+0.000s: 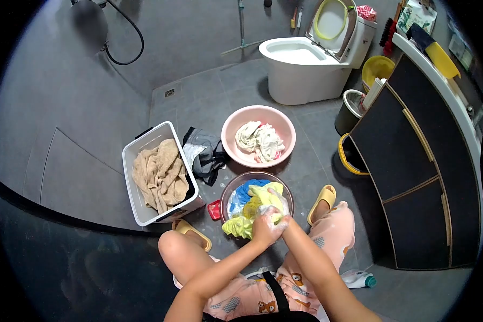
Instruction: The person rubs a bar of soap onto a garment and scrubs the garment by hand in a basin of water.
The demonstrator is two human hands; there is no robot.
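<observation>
Both of my hands are close together over a brown basin (235, 181) on the floor between my feet. My left hand (264, 228) is closed around a soapy yellow garment (239, 227), part of which hangs over the basin's near left rim. White suds cover my right hand (279, 213), which grips the same garment right beside the left. Blue cloth (247, 190) with white patches lies in the basin under the yellow one. Suds and overlapping fingers hide the exact grip.
A pink basin (226, 140) holding white cloth stands just beyond. To the left are a white bin (131, 185) with a tan towel, dark clothing (208, 155) and a red soap dish (214, 210). Toilet (306, 80), cabinet (408, 182) and a bottle (357, 279) are to the right.
</observation>
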